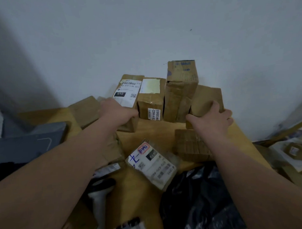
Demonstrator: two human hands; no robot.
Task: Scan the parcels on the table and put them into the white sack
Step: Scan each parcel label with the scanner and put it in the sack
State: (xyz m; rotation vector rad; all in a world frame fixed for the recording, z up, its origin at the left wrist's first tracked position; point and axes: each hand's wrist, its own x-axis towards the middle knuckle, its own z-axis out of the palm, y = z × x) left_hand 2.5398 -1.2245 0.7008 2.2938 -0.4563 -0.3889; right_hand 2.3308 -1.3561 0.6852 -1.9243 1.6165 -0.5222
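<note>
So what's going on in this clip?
A person is reaching both hands toward the cardboard parcels lined up against the wall at the back of the wooden table. The left hand is on the box with the 010 label, though its fingers are hidden. The right hand grips a plain brown box. A handheld scanner lies near the front, in neither hand. No white sack is in view.
</note>
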